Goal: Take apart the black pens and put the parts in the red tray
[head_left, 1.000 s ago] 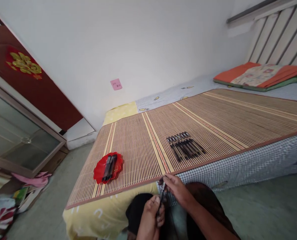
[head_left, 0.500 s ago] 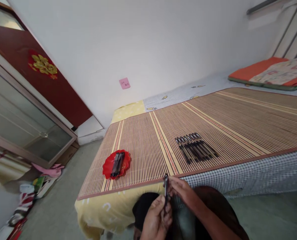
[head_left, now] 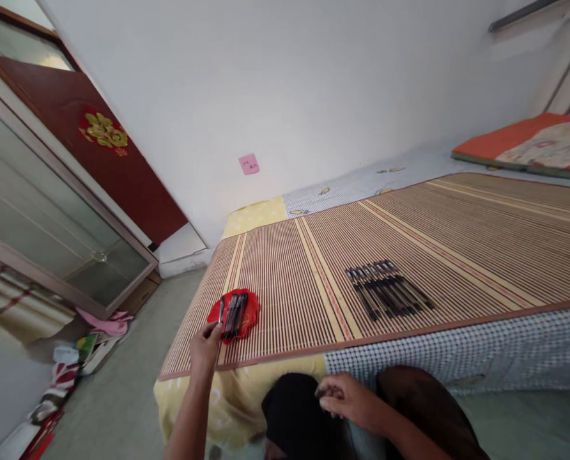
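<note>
My left hand (head_left: 204,348) reaches out over the bed's near left corner and pinches a dark pen (head_left: 220,311) at the left rim of a red plate (head_left: 251,314). Three more dark pens (head_left: 234,315) lie side by side in that plate. A row of several dark pens (head_left: 388,295) lies on the bamboo mat (head_left: 433,243) to the right. My right hand (head_left: 345,399) rests low over my lap, by the bed's edge, fingers curled together; whether it holds anything is hidden.
The striped bamboo mat covers a bed with a yellow and checked sheet (head_left: 457,348). An orange folded blanket (head_left: 529,144) lies at the far right. A pink note (head_left: 249,164) sticks on the white wall. A glass-fronted cabinet (head_left: 40,230) and clutter (head_left: 78,358) stand at the left.
Both hands held one pen together at the bed's edge. Now my left hand has carried the pen left to the red plate. My right hand has let go and stays by my lap.
</note>
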{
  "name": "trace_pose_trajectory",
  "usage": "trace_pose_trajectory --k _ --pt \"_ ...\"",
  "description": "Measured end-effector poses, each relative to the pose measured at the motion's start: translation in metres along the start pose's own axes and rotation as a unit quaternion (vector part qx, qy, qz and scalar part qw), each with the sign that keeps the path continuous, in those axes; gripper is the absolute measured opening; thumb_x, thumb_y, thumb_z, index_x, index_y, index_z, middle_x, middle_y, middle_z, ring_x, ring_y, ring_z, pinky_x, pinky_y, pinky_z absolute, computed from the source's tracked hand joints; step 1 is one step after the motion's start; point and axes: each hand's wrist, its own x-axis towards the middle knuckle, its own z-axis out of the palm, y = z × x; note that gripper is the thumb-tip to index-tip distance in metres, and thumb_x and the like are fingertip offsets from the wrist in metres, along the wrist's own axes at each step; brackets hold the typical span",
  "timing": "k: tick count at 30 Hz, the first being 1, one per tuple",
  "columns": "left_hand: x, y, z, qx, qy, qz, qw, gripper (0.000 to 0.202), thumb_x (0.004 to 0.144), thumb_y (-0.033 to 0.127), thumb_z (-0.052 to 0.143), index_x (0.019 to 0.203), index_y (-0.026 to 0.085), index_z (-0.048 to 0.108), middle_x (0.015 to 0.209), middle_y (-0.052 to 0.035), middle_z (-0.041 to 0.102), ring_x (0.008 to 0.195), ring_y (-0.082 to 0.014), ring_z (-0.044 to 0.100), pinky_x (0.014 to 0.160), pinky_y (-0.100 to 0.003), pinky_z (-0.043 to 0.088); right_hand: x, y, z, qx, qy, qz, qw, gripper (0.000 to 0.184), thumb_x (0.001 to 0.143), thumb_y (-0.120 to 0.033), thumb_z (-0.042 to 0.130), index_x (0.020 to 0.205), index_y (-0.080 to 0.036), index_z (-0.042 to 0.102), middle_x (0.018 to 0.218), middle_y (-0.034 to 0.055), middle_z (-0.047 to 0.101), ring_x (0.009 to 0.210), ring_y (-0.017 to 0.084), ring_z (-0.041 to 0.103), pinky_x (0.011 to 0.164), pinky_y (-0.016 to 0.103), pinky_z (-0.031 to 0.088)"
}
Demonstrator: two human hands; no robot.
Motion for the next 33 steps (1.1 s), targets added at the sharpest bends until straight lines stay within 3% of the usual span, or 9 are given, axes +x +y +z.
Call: trace_pose_trajectory --k 5,8,14,19,26,33 --pt "0.031 -0.003 0.015 0.096 -0.026 0.024 0.995 0.025 0.072 0.034 0.059 0.078 0.016 0.074 0.075 -0.0088 0.076 0.073 -0.026 0.069 0.068 -0.033 0.05 -0.004 0.008 0.003 -0.07 -0.001 -0.008 0.997 0.018 0.074 -0.026 0.065 0.088 -0.016 0.073 0.068 0.0004 0.066 0.068 0.016 0.061 0.063 0.026 0.045" --pt "0.038 -0.007 0.025 0.147 -0.031 0.035 0.988 0.022 0.074 0.032 0.058 0.077 0.016 0.073 0.073 -0.0086 0.074 0.071 -0.0263 0.069 0.067 -0.033 0.048 -0.006 0.008 0.002 -0.094 0.01 -0.002 0.996 0.019 0.074 -0.027 0.064 0.087 -0.017 0.073 0.072 0.0015 0.065 0.071 0.017 0.061 0.065 0.027 0.045" --pt "0.04 -0.013 0.031 0.21 0.001 0.052 0.976 0.022 0.076 0.029 0.061 0.087 0.013 0.071 0.09 -0.0135 0.075 0.086 -0.0292 0.069 0.074 -0.034 0.048 -0.004 0.005 0.0 -0.112 0.066 0.0 0.991 0.018 0.074 -0.026 0.063 0.088 -0.019 0.072 0.074 0.0015 0.065 0.073 0.019 0.061 0.069 0.029 0.047" --pt "0.043 -0.016 0.034 0.23 0.014 0.042 0.972 0.024 0.076 0.028 0.062 0.092 0.011 0.069 0.089 -0.0149 0.075 0.084 -0.0287 0.069 0.072 -0.033 0.047 -0.001 0.01 0.0 -0.132 0.068 -0.007 0.989 0.018 0.076 -0.028 0.061 0.089 -0.02 0.07 0.078 0.0025 0.066 0.077 0.02 0.062 0.071 0.031 0.048" --pt "0.05 -0.017 0.034 0.23 -0.008 0.041 0.972 0.021 0.078 0.028 0.062 0.092 0.014 0.07 0.09 -0.0124 0.076 0.085 -0.0266 0.07 0.073 -0.032 0.049 0.0 0.012 0.0 -0.166 0.066 0.002 0.984 0.02 0.077 -0.027 0.059 0.09 -0.017 0.069 0.081 0.0047 0.067 0.079 0.021 0.064 0.073 0.032 0.048" --pt "0.052 -0.015 0.032 0.213 -0.019 0.046 0.976 0.016 0.077 0.027 0.06 0.081 0.015 0.07 0.08 -0.0115 0.074 0.077 -0.0271 0.068 0.069 -0.034 0.048 0.0 0.01 0.0 -0.177 0.059 -0.005 0.983 0.018 0.078 -0.027 0.058 0.088 -0.017 0.069 0.079 0.0048 0.068 0.078 0.022 0.064 0.071 0.031 0.046"
